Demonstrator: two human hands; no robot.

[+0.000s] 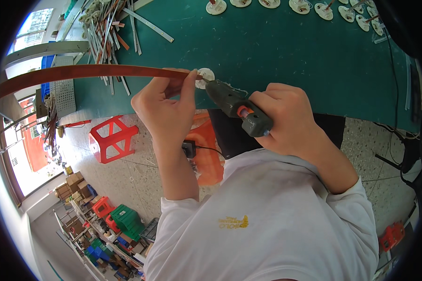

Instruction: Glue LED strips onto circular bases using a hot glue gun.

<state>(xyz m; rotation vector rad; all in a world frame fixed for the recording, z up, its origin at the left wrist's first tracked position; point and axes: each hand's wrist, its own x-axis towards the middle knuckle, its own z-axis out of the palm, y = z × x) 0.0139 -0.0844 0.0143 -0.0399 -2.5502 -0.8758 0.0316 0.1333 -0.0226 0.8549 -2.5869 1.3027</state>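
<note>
My left hand (166, 100) pinches the end of a long reddish-brown strip (94, 71) between thumb and fingers. The strip runs off to the left. My right hand (286, 117) is wrapped round a dark grey glue gun (234, 105), its nozzle pointing up and left. At the strip's end, a small round white disc (206, 74) lies on the green table (276, 61). The nozzle tip is close to both the strip's end and the disc; whether it touches them I cannot tell. A glue stick shows in the gun's body.
Several white discs (299, 6) line the table's far edge, some with brown strips on them. A pile of loose strips (109, 37) lies at the far left, near a white perforated basket (62, 89). A red stool (113, 139) stands on the floor; a cable (396, 84) crosses the right side.
</note>
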